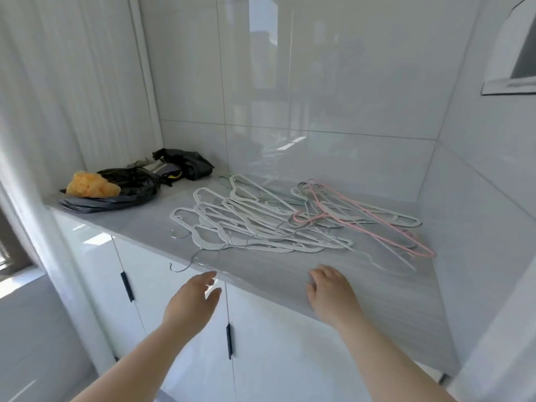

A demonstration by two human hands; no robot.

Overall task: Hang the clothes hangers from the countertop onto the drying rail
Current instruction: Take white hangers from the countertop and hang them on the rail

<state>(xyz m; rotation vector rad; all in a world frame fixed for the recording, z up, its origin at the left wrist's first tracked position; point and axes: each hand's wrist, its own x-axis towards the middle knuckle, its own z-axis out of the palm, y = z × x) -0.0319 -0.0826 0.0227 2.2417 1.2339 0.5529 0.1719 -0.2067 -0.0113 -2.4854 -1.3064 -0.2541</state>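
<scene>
Far left: sheer white curtain (58, 82) is hanging beside the alcove. Crumpled orange lump (91, 185) is sitting on glossy black plastic bags (130, 188) at the back-left corner of the pale grey tabletop (377, 300).

Left hand (193, 300) is reaching at the tabletop's front edge, fingers extended and loosely spread, gripping nothing. A bare metal hook (181, 266) is sticking out over the edge just beside its fingertips.

Centre: tangled pile of white and pale grey plastic clothes hangers (261, 224) is lying flat on the tabletop.

Right hand (330, 291) is held palm-down over the tabletop near the pile, fingers slightly bent, holding nothing; touching or hovering, cannot tell.

Right: thin pink wire hanger (362, 219) is lying across the pile's right end.
</scene>
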